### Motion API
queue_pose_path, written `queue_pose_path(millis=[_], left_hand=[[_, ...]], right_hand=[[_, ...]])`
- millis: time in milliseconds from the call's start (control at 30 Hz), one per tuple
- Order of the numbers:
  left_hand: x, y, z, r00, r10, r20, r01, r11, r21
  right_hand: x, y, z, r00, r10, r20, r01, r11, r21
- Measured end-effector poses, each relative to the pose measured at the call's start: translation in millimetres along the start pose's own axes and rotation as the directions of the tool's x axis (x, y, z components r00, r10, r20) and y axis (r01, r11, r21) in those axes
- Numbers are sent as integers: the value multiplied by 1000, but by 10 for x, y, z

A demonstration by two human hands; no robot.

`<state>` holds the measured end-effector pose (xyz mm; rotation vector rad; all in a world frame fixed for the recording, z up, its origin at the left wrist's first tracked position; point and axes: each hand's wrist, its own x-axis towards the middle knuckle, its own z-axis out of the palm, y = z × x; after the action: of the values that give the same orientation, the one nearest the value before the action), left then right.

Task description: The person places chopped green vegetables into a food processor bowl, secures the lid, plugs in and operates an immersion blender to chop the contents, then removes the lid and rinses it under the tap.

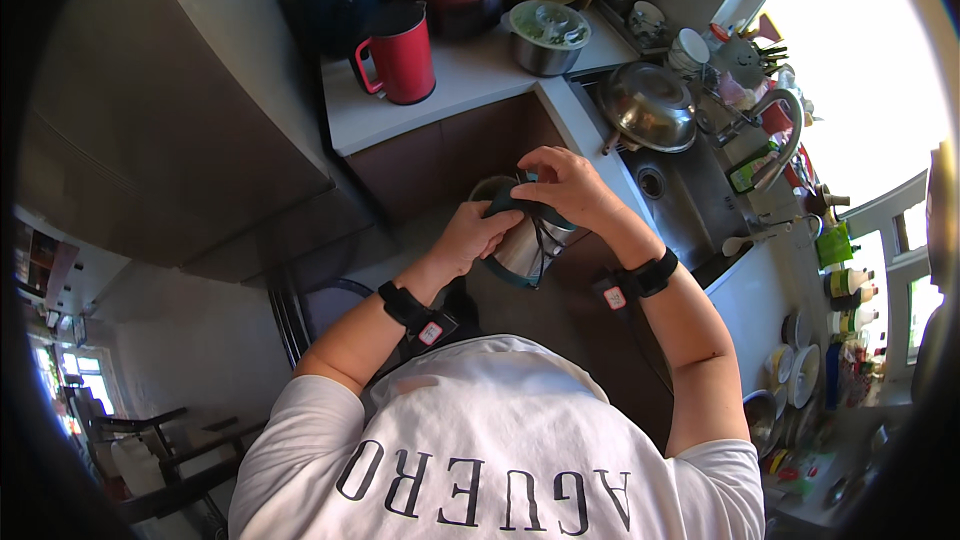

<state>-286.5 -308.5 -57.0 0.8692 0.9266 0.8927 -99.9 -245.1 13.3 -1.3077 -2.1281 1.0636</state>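
A stainless-steel electric kettle (517,246) with dark green trim is tilted in front of my body, off the counter. My left hand (469,234) is closed around its dark green handle, with the thumb on top. My right hand (566,184) bends over the kettle's upper end, fingers curled at the green part. A thin black cord (538,240) runs down across the steel body from beneath that hand. Whether the right fingers pinch the cord or only rest against the kettle is hidden.
On the white counter (450,101) stand a red jug (405,56) and a lidded steel pot (549,45). At right is the sink (690,199), with a steel bowl (651,109) upside down by it and a curved faucet (787,124) over it. A tall cabinet (172,112) rises at left.
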Motion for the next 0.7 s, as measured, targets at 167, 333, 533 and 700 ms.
queue_pose_path(millis=[167, 333, 533, 700], left_hand=[[-53, -183, -211, 994, -89, -61, 86, 995, -48], [-21, -336, -667, 993, -113, -22, 111, 989, -94], [287, -533, -1052, 947, -284, 151, 281, 959, 44], [732, -790, -1317, 941, -303, 147, 280, 947, 158]], right_hand=[[115, 508, 250, 997, 56, 49, -71, 905, 420], [170, 714, 363, 798, 117, 591, -437, 787, 435], [224, 1036, 783, 778, 167, 606, -387, 887, 253], [374, 1260, 1002, 789, 280, 546, -532, 757, 380]])
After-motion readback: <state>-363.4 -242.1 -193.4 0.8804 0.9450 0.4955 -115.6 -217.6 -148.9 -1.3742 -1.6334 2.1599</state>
